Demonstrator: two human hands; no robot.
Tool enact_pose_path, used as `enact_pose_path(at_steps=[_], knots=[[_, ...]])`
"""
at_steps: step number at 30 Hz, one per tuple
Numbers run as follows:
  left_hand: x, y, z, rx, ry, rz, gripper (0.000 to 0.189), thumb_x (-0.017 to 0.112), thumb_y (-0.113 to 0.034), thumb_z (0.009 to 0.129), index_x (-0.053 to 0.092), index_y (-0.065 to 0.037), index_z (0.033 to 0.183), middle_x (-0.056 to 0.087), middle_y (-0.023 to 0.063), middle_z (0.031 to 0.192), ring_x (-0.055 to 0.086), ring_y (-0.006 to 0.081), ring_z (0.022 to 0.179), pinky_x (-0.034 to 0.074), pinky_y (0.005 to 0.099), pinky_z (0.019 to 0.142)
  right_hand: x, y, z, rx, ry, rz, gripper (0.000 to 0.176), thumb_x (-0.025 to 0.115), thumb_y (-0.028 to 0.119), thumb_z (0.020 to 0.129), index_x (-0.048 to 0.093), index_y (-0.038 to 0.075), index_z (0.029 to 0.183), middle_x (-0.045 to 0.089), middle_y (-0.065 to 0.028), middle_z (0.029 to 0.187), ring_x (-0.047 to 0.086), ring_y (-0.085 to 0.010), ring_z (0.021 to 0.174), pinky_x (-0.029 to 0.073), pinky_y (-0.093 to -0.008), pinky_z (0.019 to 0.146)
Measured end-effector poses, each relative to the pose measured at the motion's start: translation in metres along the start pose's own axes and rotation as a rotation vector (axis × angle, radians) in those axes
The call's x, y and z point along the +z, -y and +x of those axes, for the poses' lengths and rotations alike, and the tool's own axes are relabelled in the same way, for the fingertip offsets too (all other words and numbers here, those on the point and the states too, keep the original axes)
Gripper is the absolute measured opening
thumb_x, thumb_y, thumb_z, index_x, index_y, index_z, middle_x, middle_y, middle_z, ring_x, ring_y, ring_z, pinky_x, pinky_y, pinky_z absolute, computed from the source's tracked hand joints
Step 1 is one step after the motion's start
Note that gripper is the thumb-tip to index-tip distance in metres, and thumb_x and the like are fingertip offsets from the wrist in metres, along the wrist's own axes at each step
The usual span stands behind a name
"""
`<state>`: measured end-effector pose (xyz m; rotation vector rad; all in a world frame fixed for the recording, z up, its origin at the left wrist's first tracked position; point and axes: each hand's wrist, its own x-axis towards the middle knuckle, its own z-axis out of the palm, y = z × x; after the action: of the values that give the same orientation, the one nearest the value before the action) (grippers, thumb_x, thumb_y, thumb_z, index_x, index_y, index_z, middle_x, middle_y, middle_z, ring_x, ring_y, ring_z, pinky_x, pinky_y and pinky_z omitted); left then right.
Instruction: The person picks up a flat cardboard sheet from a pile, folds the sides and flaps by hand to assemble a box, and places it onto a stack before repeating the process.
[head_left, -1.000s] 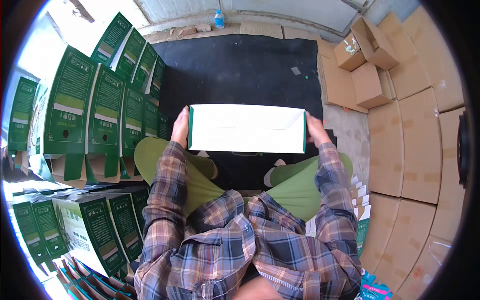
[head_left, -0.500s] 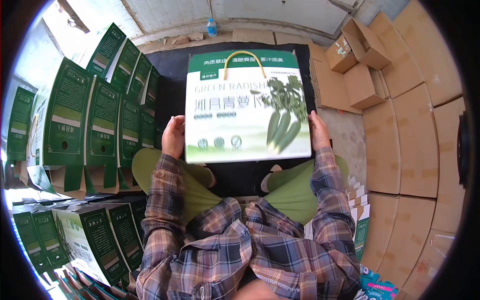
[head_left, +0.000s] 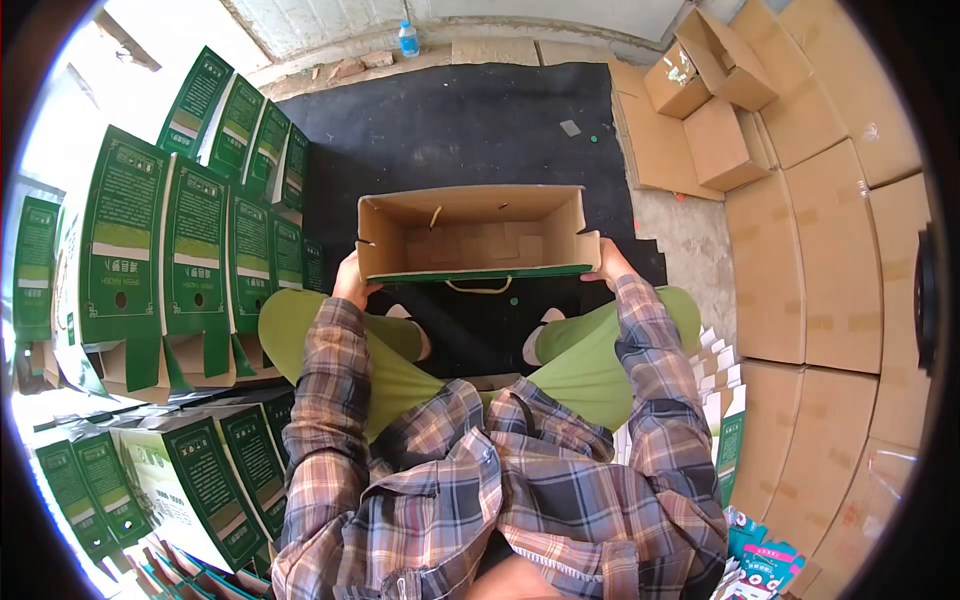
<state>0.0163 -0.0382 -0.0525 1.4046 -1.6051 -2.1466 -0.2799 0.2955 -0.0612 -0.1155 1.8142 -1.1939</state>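
Note:
A cardboard gift box (head_left: 475, 240) is held level in front of me, its open side facing up so the brown empty inside shows. Its green edge and a yellow rope handle (head_left: 478, 288) face my body. My left hand (head_left: 352, 281) grips the box's left end, fingers partly under it. At the right end, my right hand (head_left: 612, 264) holds the near corner, fingertips curled beneath the edge. The printed front panel is turned out of sight.
Green printed boxes (head_left: 122, 240) stand in rows at the left, with more at the lower left. Brown cartons (head_left: 835, 270) are stacked on the right. A black mat (head_left: 430, 130) covers the floor. A water bottle (head_left: 408, 40) stands by the wall.
The box has tipped and lowered, so its opening now shows instead of its printed front. Both hands have moved with it, the right one slightly inward and down.

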Motion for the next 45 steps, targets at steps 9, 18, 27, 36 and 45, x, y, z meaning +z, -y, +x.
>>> enact_pose_path(at_steps=[9, 18, 27, 36, 45], knots=[[0.019, -0.044, -0.018, 0.051, -0.083, -0.047, 0.067, 0.038, -0.067, 0.085, 0.047, -0.017, 0.129, 0.051, 0.0045, 0.125, 0.050, 0.0207, 0.109, 0.041, 0.0478, 0.086, 0.011, 0.034, -0.014, -0.076, -0.114, 0.051, 0.081, 0.033, 0.075, 0.082, 0.052, 0.008, 0.123, 0.057, -0.0123, 0.119, 0.057, -0.0269, 0.103, 0.050, -0.0399, 0.075], [0.034, -0.048, -0.024, 0.389, 0.082, -0.026, 0.064, 0.056, -0.008, 0.081, 0.034, -0.013, 0.141, 0.053, 0.0046, 0.123, 0.051, 0.0155, 0.107, 0.039, 0.0336, 0.094, 0.031, 0.065, -0.038, -0.096, -0.097, -0.210, 0.073, 0.051, 0.055, 0.083, 0.038, 0.008, 0.137, 0.053, -0.0134, 0.124, 0.056, -0.0297, 0.103, 0.049, -0.0406, 0.075], [0.025, -0.053, -0.025, 0.376, 0.131, 0.392, 0.090, 0.076, -0.011, 0.066, 0.030, -0.015, 0.143, 0.026, 0.0091, 0.137, 0.038, 0.0244, 0.115, 0.039, 0.0359, 0.096, 0.025, 0.061, -0.030, -0.294, 0.056, -0.269, 0.069, 0.065, 0.023, 0.081, 0.034, 0.004, 0.139, 0.049, -0.0133, 0.129, 0.053, -0.0186, 0.109, 0.040, -0.0338, 0.095], [0.016, -0.052, -0.001, 0.255, 0.249, 0.498, 0.086, 0.076, -0.025, 0.072, 0.030, -0.008, 0.142, 0.036, 0.0118, 0.136, 0.038, 0.0252, 0.119, 0.035, 0.0351, 0.101, 0.019, 0.055, -0.001, -0.507, -0.228, -0.086, 0.018, 0.068, 0.020, 0.079, 0.061, 0.005, 0.073, 0.058, -0.0011, 0.082, 0.052, -0.0116, 0.070, 0.042, -0.0278, 0.063], [0.012, -0.056, 0.006, 0.161, 0.344, 0.417, 0.093, 0.077, -0.036, 0.070, 0.026, -0.008, 0.143, 0.031, 0.0198, 0.143, 0.026, 0.0291, 0.133, 0.023, 0.0393, 0.108, 0.026, 0.081, -0.003, -0.176, 0.144, -0.123, 0.064, 0.051, 0.054, 0.088, 0.043, 0.009, 0.132, 0.045, -0.0057, 0.134, 0.048, -0.0188, 0.116, 0.040, -0.0351, 0.089]])
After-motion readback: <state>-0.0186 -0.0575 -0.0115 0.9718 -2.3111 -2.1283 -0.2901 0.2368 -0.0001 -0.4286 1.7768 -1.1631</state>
